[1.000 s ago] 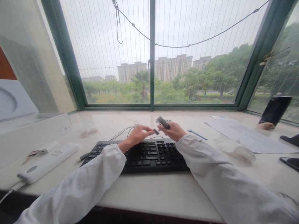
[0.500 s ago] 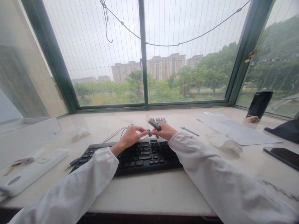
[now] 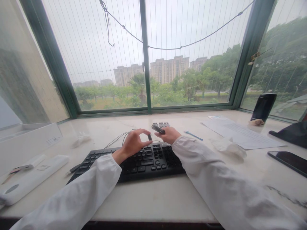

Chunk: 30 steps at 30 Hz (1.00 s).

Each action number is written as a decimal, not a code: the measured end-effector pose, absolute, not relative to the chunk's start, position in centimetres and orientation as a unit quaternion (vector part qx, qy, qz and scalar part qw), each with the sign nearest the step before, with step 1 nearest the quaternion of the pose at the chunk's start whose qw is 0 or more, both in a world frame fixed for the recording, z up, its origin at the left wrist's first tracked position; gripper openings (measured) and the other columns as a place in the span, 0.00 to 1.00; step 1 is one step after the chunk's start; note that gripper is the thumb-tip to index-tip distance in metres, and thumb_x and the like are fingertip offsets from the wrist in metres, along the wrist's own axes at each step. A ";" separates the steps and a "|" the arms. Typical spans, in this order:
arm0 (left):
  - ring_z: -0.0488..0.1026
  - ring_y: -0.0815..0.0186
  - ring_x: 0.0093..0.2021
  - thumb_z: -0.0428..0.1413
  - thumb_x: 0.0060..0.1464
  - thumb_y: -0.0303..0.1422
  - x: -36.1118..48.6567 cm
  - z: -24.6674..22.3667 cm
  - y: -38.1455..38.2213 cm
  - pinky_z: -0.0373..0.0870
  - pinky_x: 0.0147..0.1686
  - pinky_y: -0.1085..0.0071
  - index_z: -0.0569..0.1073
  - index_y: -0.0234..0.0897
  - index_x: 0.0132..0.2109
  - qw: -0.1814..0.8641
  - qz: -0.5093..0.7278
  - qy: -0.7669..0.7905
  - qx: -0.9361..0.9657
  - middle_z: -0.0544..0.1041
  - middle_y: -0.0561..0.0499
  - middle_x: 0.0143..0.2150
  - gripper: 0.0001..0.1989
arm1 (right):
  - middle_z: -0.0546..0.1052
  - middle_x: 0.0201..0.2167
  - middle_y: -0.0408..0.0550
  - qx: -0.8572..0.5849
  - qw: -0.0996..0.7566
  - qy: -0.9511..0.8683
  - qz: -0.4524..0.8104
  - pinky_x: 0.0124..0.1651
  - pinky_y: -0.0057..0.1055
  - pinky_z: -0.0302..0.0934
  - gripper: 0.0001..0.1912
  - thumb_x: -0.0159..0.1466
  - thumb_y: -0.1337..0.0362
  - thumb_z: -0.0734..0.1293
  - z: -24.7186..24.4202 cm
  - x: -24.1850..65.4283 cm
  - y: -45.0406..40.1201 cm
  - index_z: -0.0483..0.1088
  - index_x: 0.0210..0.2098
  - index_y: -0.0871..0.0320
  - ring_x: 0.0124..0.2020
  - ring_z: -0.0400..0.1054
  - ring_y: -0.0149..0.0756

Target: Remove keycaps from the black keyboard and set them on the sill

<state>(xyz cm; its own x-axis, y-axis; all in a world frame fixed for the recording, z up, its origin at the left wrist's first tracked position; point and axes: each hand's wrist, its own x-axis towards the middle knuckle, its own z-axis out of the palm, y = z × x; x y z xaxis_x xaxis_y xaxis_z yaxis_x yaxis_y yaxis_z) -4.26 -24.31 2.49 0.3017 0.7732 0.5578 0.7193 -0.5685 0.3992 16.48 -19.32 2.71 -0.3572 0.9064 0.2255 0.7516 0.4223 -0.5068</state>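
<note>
Keyboard [image 3: 146, 167] lies on the white ledge [image 3: 153, 201], mid-width and set back from the near edge; some key positions on its number pad appear bare of caps. From my remote seat I log the left hand [image 3: 133, 141] above the keyboard's rear edge, thumb and forefinger curved into a ring, their tips pinching a small black keycap [image 3: 150, 137]; the other fingers are partly hidden from me. Right hand [image 3: 170, 135] sits at the rear edge, fingers wrapped about a dark handheld tool [image 3: 158, 129]; its ragged end points left, just beside the keycap; I cannot tell the tool's exact kind. Behind it I note loose keycaps [image 3: 163, 124] set out in rows, toward the ledge's far edge; a USB plug [image 3: 74, 169] rests beside the keyboard's left end; a white power strip [image 3: 39, 179] lies by the left edge; a blue stick [image 3: 193, 135] and printed sheet [image 3: 236, 131] lie to the right; a smartphone [image 3: 290, 161] lies flat near the right edge.
</note>
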 end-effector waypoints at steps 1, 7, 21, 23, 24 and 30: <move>0.74 0.65 0.34 0.61 0.47 0.41 -4.4 2.5 -24.2 0.69 0.37 0.71 0.75 0.41 0.45 0.036 0.368 0.469 0.802 0.78 0.52 0.44 0.18 | 0.76 0.26 0.51 -0.548 0.232 -0.798 0.095 0.32 0.32 0.58 0.21 0.60 0.46 0.61 2.8 16.9 -19.2 0.76 0.30 0.57 0.29 0.70 0.40; 0.73 0.65 0.33 0.60 0.47 0.41 -5.0 2.5 -23.8 0.70 0.35 0.71 0.75 0.40 0.44 0.024 0.357 0.488 0.796 0.77 0.51 0.46 0.17 | 0.76 0.36 0.58 -0.673 0.162 -0.720 -0.049 0.35 0.35 0.60 0.15 0.63 0.57 0.61 2.4 19.9 -17.5 0.73 0.41 0.60 0.37 0.72 0.45; 0.74 0.63 0.38 0.58 0.47 0.48 -6.1 3.5 -19.2 0.70 0.40 0.69 0.76 0.39 0.44 -0.007 0.266 0.503 0.822 0.77 0.49 0.47 0.21 | 0.75 0.46 0.58 -0.681 0.094 -0.726 -0.007 0.44 0.38 0.60 0.15 0.63 0.61 0.62 1.4 20.2 -17.1 0.72 0.46 0.59 0.46 0.70 0.46; 0.74 0.60 0.44 0.58 0.47 0.47 -5.7 4.1 -17.1 0.69 0.45 0.68 0.76 0.40 0.43 -0.007 0.243 0.498 0.833 0.78 0.50 0.46 0.20 | 0.75 0.46 0.58 -0.683 0.089 -0.725 0.001 0.44 0.38 0.60 0.15 0.62 0.62 0.62 1.2 20.3 -16.8 0.72 0.47 0.59 0.46 0.70 0.45; 0.74 0.60 0.45 0.58 0.47 0.47 -5.4 4.3 -16.0 0.68 0.47 0.68 0.77 0.40 0.42 -0.003 0.225 0.497 0.838 0.78 0.51 0.44 0.19 | 0.75 0.46 0.59 -0.683 0.087 -0.725 0.004 0.45 0.38 0.59 0.15 0.62 0.62 0.63 1.1 20.3 -16.7 0.72 0.47 0.59 0.47 0.70 0.45; 0.75 0.63 0.42 0.62 0.44 0.43 -3.2 4.3 -9.8 0.69 0.41 0.73 0.77 0.41 0.42 0.029 0.121 0.522 0.844 0.78 0.53 0.44 0.18 | 0.74 0.48 0.60 -0.681 0.085 -0.728 0.013 0.46 0.38 0.59 0.16 0.61 0.64 0.63 1.1 20.4 -16.7 0.72 0.47 0.59 0.48 0.69 0.45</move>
<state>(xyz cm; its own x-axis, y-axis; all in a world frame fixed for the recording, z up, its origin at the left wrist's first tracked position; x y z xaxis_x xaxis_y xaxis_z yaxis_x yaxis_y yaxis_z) -3.22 -9.81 4.32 0.4258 0.8879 0.1741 0.8741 -0.4534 0.1746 20.39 -16.71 1.09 -0.0595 0.9926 0.1060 0.9883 0.0735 -0.1337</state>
